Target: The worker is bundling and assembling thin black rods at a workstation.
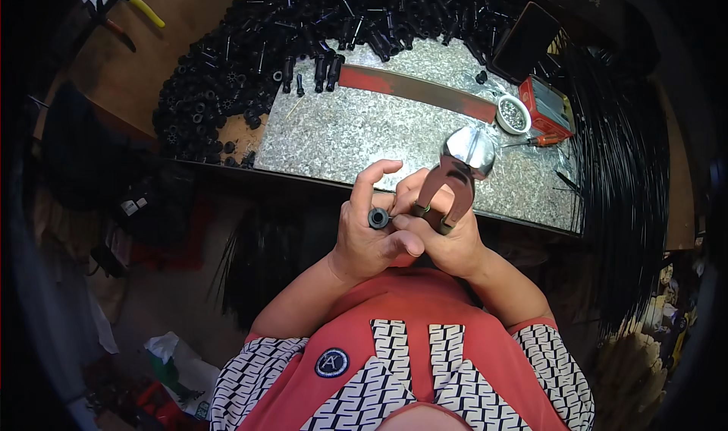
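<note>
My left hand (354, 237) is closed around a small black cylindrical part (378, 218) with a round hole in its end, while its index finger and thumb curve away from it. Close beside it, my right hand (453, 250) grips a pair of pincers (468, 152) with a wide shiny metal head and reddish-brown handles. The head points away from me, over the worktop edge. My right fingertips pinch next to the black part; anything thin between them is too small to make out.
Black plastic parts (220, 78) are heaped along the back and left of the speckled worktop (318, 139). A long flat strip (417, 92) lies across it. On the right are a white cup (513, 114) of small metal pieces, a red box (540, 105), a screwdriver (542, 139) and black cables (622, 165).
</note>
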Demonstrator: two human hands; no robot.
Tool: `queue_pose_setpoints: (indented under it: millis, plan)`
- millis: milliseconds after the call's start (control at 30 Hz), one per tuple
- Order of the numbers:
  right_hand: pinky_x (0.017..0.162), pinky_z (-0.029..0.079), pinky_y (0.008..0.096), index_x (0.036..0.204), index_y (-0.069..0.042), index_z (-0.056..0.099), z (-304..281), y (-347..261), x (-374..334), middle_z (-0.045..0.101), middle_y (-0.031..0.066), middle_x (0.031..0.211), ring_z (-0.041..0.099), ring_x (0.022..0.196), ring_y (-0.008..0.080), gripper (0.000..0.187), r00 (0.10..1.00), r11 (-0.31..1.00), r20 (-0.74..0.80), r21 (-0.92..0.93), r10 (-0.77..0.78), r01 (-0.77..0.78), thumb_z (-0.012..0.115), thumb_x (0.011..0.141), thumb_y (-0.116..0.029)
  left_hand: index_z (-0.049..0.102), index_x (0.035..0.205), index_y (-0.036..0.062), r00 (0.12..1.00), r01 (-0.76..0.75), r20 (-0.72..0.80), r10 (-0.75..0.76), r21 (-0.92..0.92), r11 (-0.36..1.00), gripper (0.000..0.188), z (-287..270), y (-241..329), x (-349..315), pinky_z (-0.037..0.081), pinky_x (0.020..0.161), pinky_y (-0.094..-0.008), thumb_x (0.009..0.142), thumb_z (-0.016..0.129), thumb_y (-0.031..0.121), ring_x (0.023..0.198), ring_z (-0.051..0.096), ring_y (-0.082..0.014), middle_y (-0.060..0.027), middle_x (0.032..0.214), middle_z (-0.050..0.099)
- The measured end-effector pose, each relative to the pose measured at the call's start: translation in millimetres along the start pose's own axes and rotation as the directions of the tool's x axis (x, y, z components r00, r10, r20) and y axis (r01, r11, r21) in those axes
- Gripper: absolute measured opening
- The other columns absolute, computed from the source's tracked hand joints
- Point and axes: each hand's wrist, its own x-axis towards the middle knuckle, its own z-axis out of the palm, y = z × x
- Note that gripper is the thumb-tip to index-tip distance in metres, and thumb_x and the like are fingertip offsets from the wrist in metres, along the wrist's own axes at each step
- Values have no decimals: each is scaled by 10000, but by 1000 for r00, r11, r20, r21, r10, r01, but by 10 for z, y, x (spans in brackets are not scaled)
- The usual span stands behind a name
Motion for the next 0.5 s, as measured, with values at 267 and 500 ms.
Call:
queue_pose_setpoints:
  millis: [267, 500]
  plan:
    - [756, 467, 338, 869, -12, 644, 17, 65, -23, 615, 98, 910, 586, 839, 226, 118, 1000, 1000, 11, 17, 8, -8, 679, 758, -23, 337, 1309, -15, 998, 50, -22, -52, -106, 993, 997, 13, -49, -34, 446, 548, -213, 672, 680, 670, 612, 605, -94, -54, 660, 624]
    - [741, 469, 336, 871, -21, 642, 11, 80, -19, 612, 84, 881, 587, 823, 223, 115, 999, 999, 14, -4, -38, 38, 679, 762, -31, 335, 1310, -15, 999, 50, 3, -50, -31, 998, 990, -26, 17, -21, 454, 553, -215, 676, 690, 658, 617, 605, -89, -51, 661, 624]
